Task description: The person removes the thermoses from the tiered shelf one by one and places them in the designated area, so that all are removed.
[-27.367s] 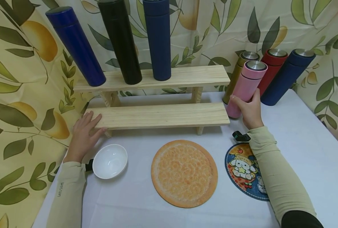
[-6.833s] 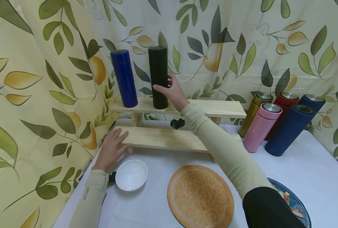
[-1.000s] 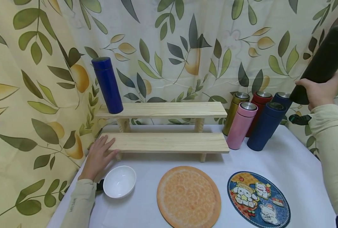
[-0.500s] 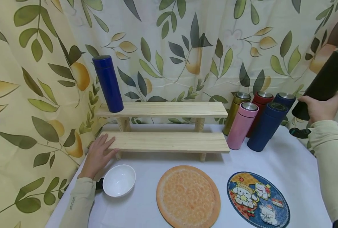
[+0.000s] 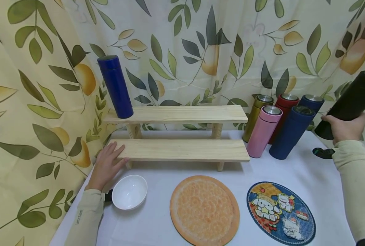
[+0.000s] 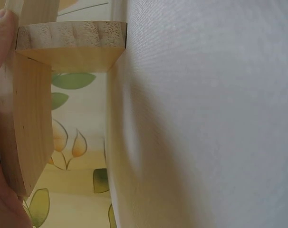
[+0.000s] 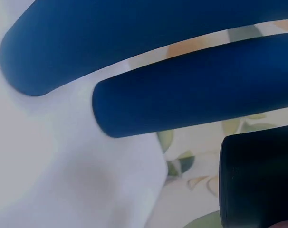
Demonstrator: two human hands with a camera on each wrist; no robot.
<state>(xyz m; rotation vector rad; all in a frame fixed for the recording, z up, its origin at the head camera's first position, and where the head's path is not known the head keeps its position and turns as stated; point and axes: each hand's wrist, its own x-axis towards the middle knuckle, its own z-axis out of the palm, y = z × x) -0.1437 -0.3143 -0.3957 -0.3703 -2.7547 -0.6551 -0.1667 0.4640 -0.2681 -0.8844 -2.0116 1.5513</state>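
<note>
My right hand [image 5: 348,128] grips a black vacuum flask [image 5: 351,102] near its lower end. The flask is tilted, its top leaning right, and hangs in the air beside the group of flasks. In the right wrist view the black flask's base [image 7: 258,175] is apart from two blue flasks. My left hand [image 5: 108,165] rests on the left end of the two-step wooden shelf [image 5: 182,149], fingers spread on the lower board; the left wrist view shows the shelf leg [image 6: 72,40] beneath. On the upper board a shiny blue flask [image 5: 116,87] stands alone at the left.
At the shelf's right stand gold [image 5: 257,118], pink [image 5: 263,131], red [image 5: 284,114] and two dark blue flasks [image 5: 291,133] close together. In front lie a white bowl [image 5: 129,192], a round bread-patterned mat [image 5: 205,210] and a cartoon mat [image 5: 281,213]. A leaf-print curtain hangs behind.
Earlier, the pink flask joined the group, then a dark blue flask moved there from the upper board. The black flask left the upper board and, over the last second, came lower at the right.
</note>
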